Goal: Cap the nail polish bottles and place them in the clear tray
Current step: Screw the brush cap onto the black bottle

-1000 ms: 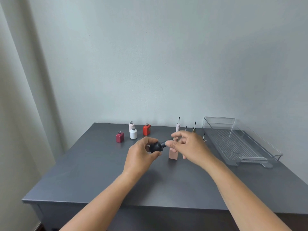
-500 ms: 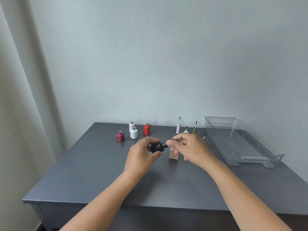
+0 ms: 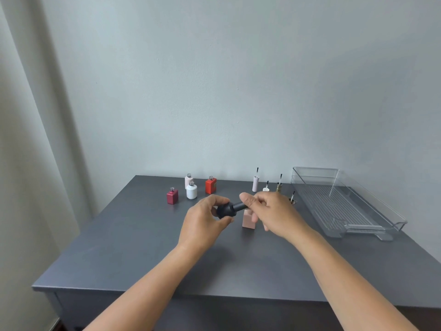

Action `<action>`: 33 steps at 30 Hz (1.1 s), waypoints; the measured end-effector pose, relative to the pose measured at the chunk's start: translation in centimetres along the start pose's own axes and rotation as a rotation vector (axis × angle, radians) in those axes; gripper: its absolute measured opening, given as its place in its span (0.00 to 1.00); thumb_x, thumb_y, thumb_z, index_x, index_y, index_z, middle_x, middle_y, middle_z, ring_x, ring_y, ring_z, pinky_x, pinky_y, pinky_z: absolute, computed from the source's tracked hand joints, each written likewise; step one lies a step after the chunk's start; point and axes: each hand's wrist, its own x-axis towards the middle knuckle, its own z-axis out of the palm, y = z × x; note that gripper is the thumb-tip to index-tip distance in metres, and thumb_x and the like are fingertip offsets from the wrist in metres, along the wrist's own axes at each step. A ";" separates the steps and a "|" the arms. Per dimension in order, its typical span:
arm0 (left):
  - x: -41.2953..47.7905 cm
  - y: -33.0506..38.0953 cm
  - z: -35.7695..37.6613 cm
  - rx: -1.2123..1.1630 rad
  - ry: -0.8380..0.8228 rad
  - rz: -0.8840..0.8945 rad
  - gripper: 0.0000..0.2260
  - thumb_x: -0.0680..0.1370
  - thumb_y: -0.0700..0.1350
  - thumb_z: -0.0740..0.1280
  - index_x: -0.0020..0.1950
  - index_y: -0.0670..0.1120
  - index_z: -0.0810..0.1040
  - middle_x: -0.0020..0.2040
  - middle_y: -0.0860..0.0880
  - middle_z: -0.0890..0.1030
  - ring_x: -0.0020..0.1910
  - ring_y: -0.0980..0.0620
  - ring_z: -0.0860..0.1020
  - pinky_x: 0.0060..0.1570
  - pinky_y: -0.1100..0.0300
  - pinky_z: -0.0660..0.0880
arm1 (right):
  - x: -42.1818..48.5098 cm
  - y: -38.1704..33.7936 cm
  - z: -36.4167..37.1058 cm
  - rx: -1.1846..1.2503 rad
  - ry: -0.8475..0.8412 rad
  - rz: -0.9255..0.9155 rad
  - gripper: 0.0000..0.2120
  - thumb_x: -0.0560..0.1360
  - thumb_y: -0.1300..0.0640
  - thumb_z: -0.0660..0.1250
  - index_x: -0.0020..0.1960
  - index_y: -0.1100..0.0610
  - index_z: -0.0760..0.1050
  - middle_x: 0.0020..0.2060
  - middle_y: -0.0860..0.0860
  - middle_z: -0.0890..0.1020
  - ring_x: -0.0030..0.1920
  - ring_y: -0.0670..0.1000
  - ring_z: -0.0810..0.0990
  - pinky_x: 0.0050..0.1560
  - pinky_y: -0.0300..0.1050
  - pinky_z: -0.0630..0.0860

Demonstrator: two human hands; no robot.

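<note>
At frame centre, your left hand (image 3: 202, 223) gripped the black bottle (image 3: 224, 210) by its round body, held sideways above the table (image 3: 143, 247), while your right hand (image 3: 274, 215) pinched its black cap (image 3: 239, 206). A pink bottle (image 3: 248, 219) stood just behind. The clear tray (image 3: 372, 211) sat at right, well apart.

The bench (image 3: 133, 254) has a smooth, matt grey top with a soft sheen, and the clear tray (image 3: 391, 218) at its right is glossy see-through plastic with a ribbed floor. Left of the tray, the black bottle (image 3: 225, 210) looks matt and dark, while the pink bottle (image 3: 248, 220) just beside it has a flat, chalky finish. Further left of the tray, the red bottle (image 3: 211, 185), the white bottle (image 3: 191, 191) and the maroon bottle (image 3: 172, 196) look glossy and smooth.
</note>
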 end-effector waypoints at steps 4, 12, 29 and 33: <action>-0.1 -0.1 -0.2 0.006 -0.002 -0.008 0.14 0.70 0.46 0.77 0.51 0.59 0.81 0.46 0.59 0.82 0.47 0.65 0.76 0.42 0.72 0.70 | 0.1 0.3 0.1 0.080 -0.035 -0.027 0.11 0.71 0.46 0.73 0.53 0.42 0.77 0.38 0.49 0.80 0.31 0.46 0.76 0.40 0.45 0.76; -0.3 0.0 -0.1 0.024 -0.001 0.011 0.14 0.70 0.45 0.78 0.51 0.58 0.80 0.47 0.61 0.82 0.47 0.63 0.77 0.44 0.72 0.70 | -0.2 -0.2 0.3 -0.027 -0.005 -0.054 0.18 0.78 0.40 0.63 0.39 0.52 0.79 0.32 0.47 0.84 0.23 0.39 0.75 0.34 0.43 0.74; -0.7 -0.8 0.2 0.105 -0.040 0.042 0.15 0.71 0.46 0.77 0.55 0.58 0.81 0.48 0.61 0.81 0.48 0.60 0.78 0.50 0.66 0.74 | -0.9 0.8 1.3 0.046 -0.050 -0.038 0.02 0.77 0.55 0.67 0.46 0.50 0.79 0.32 0.45 0.83 0.26 0.37 0.77 0.35 0.40 0.71; -0.5 -1.1 -0.2 0.061 -0.142 -0.011 0.16 0.70 0.48 0.78 0.56 0.58 0.82 0.46 0.62 0.83 0.47 0.64 0.78 0.48 0.70 0.73 | -1.1 1.1 1.4 0.078 -0.082 -0.045 0.10 0.75 0.54 0.71 0.56 0.47 0.80 0.40 0.47 0.82 0.32 0.35 0.77 0.39 0.35 0.70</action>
